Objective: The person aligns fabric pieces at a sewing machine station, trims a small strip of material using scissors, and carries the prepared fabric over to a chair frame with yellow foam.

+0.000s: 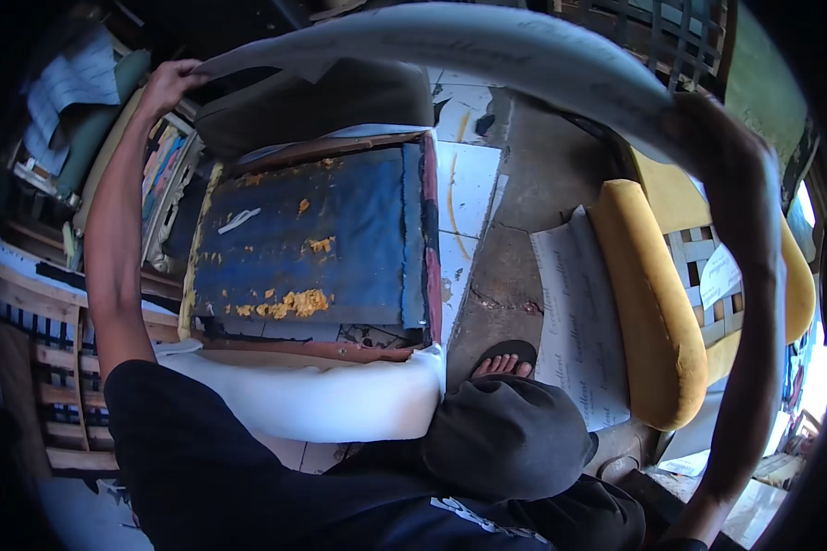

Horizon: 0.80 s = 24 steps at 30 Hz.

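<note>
A long strip of whitish sheet material [487, 41] with grey print is stretched in an arch between my raised hands. At the far left, my left hand [169, 87] pinches one end of it. Over on the right, my right hand [721, 138] is closed around the other end; its fingers are dark and partly hidden. Below the strip stands a seat frame [368, 353] with a worn blue cloth base [340, 220], scattered with orange-yellow foam crumbs [303, 302]. White padding [340, 399] covers its near arm, and a dark padded panel [340, 101] rises at its far side.
To the right stands a yellow upholstered chair [648, 303] with woven webbing. Another printed sheet [574, 312] lies beside it. A wooden slatted frame [60, 390] is at left, near a rack of folded cloths [165, 161]. My sandalled foot [504, 363] rests on the floor.
</note>
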Motion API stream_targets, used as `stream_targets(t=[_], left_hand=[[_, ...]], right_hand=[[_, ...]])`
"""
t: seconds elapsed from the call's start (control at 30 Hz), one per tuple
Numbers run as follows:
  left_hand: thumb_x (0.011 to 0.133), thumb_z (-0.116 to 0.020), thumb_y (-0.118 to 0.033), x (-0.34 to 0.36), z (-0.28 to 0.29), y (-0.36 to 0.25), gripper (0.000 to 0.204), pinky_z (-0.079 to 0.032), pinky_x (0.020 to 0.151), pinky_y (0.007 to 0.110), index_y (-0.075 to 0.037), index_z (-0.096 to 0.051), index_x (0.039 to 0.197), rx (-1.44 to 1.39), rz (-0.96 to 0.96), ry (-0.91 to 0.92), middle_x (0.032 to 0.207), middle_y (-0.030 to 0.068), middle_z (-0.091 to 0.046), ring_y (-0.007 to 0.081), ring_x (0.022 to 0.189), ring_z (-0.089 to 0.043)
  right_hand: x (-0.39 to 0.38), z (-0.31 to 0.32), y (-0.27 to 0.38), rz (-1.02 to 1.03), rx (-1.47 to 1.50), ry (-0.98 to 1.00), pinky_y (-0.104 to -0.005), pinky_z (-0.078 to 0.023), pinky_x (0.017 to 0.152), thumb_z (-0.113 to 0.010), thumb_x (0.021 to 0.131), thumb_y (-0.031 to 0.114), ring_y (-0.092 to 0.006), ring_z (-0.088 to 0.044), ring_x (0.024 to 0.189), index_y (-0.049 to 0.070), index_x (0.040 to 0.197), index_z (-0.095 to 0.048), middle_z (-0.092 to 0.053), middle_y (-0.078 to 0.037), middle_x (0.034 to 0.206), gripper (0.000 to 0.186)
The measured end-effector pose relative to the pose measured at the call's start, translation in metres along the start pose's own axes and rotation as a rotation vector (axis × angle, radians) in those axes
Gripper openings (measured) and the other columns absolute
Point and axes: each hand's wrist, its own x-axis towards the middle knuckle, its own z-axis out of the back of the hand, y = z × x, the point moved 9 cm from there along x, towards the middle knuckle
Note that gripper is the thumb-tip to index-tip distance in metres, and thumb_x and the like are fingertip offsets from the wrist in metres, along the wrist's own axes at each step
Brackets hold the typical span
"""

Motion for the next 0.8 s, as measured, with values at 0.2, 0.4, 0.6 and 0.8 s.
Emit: stream_targets(t=[0.2, 0.4, 0.6, 0.8], left_hand=[[0.092, -0.073, -0.005, -0.312, 0.039, 0.188, 0.021, -0.055, 0.083, 0.034, -0.003, -0.08, 0.112, 0.203, 0.507, 0.011, 0.093, 0.0079, -0.078, 0.0144, 0.088, -0.07], [0.083, -0.079, 0.002, -0.54, -0.031, 0.216, 0.022, -0.059, 0.085, 0.036, -0.004, -0.083, 0.104, 0.178, 0.832, 0.444, 0.092, 0.0114, -0.081, 0.0178, 0.088, -0.075], [0.087, -0.069, -0.002, -0.615, -0.038, 0.224, 0.021, -0.056, 0.088, 0.035, -0.01, -0.083, 0.1, -0.038, 0.9, 0.026, 0.097, 0.0091, -0.08, 0.0216, 0.092, -0.075], [0.092, -0.062, -0.019, -0.607, -0.036, 0.211, 0.021, -0.058, 0.08, 0.042, -0.01, -0.08, 0.097, 0.458, 1.086, -0.349, 0.092, 0.0161, -0.079, 0.0325, 0.085, -0.075]], right_hand=[[-0.023, -0.207, 0.143, 0.369, 0.434, 0.333, -0.0442, -0.062, 0.064, -0.072, 0.095, 0.015, -0.032, -0.075, 0.071, 0.006, 0.103, -0.068, -0.074, -0.016, 0.084, 0.012], [-0.131, -0.317, 0.215, 0.283, 0.79, 1.119, -0.0431, -0.06, 0.088, -0.069, 0.094, 0.012, -0.0346, -0.077, 0.092, 0.007, 0.108, -0.078, -0.079, -0.016, 0.097, 0.017], [-0.157, -0.324, 0.217, 0.047, 0.895, 1.376, -0.039, -0.059, 0.096, -0.066, 0.097, 0.011, -0.0287, -0.076, 0.106, 0.009, 0.122, -0.076, -0.078, -0.013, 0.115, 0.027], [-0.177, -0.298, 0.111, -0.158, 0.777, 1.146, -0.0425, -0.06, 0.094, -0.068, 0.101, 0.019, -0.033, -0.076, 0.103, 0.004, 0.121, -0.076, -0.077, -0.017, 0.115, 0.026]])
